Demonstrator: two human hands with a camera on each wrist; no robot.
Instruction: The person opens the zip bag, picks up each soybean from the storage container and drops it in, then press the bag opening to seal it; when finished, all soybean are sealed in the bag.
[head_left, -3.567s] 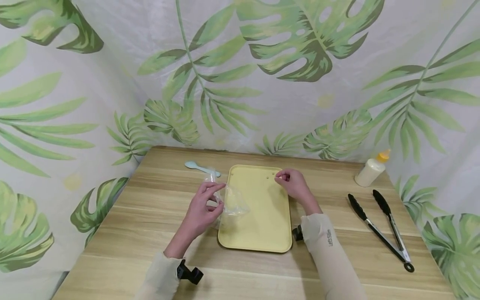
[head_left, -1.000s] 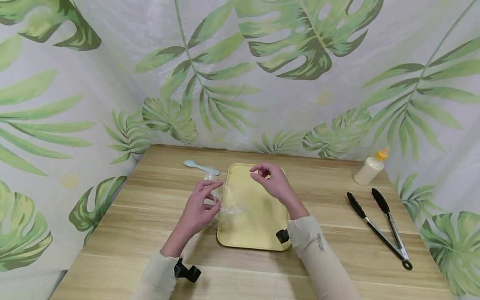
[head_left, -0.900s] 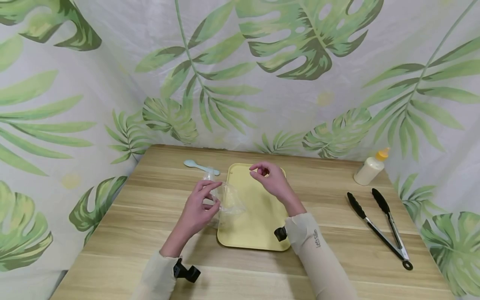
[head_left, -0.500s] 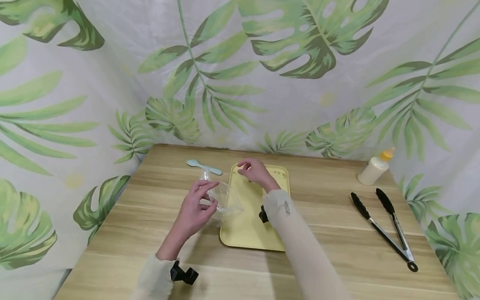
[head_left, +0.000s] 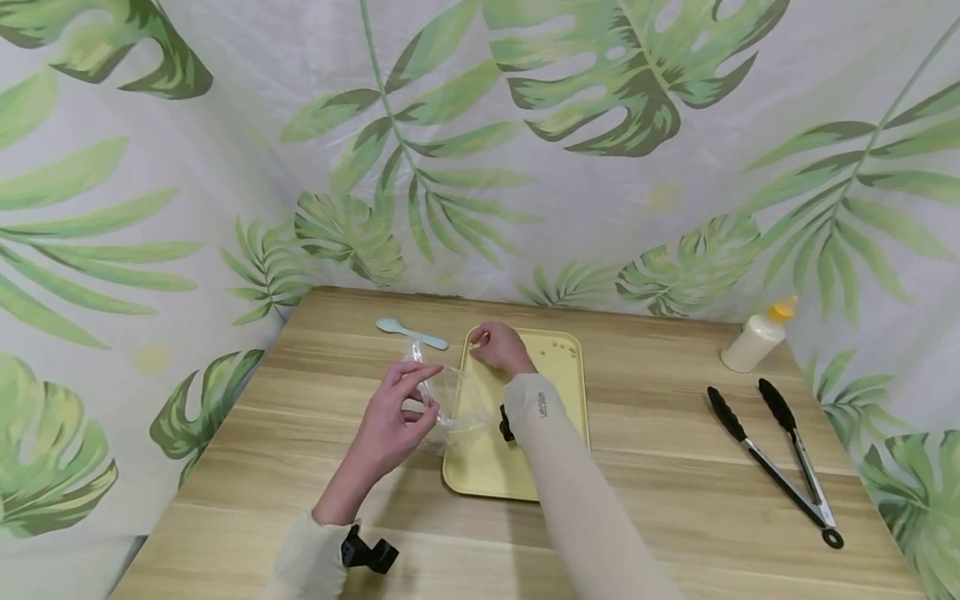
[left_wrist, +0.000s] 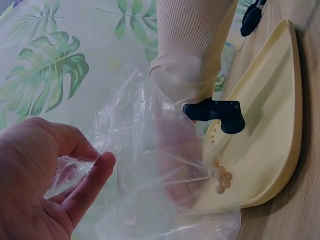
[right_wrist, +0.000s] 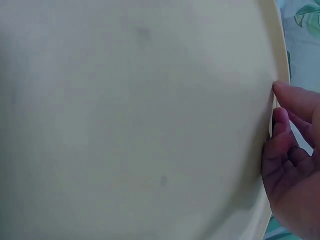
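My left hand pinches a clear plastic bag that hangs over the left side of a yellow tray. Several small beige balls sit in the bag in the left wrist view. My right hand is at the tray's far left corner, fingers bent. In the right wrist view its fingertips are at the tray rim; whether a ball lies between them cannot be made out. More small balls lie in the tray's far right corner.
A light blue spoon lies behind the bag. To the right are black-tipped tongs, spread apart, and a squeeze bottle with a yellow cap. A leaf-print curtain hangs behind the wooden table.
The right hand has moved left across the tray, from the far right corner to the far left one, uncovering balls at the right. The left hand keeps its grip on the bag.
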